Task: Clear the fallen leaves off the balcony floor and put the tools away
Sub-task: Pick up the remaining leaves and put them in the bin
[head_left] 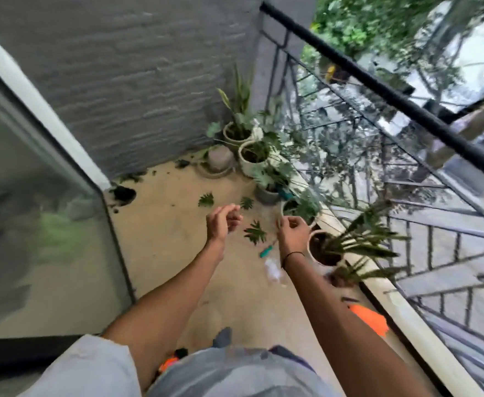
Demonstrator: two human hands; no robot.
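Three green fallen leaves lie on the tan balcony floor [177, 253]: one [206, 200] far left, one [246, 202] beyond my fingers, one [254, 232] between my hands. My left hand [223, 222] hovers above the floor with loosely curled fingers and holds nothing. My right hand [292, 230] hovers beside a pot, fingers also loosely curled, with nothing visible in it. A teal-handled tool [266, 251] lies on the floor just left of my right wrist. The whole frame is motion-blurred.
Potted plants [253, 156] line the right edge beneath the black railing [407, 101]. Dark soil [123, 194] is spilled near the glass door [34, 210]. A white scrap [273, 270] lies under my right forearm. An orange object [369, 319] sits by the curb.
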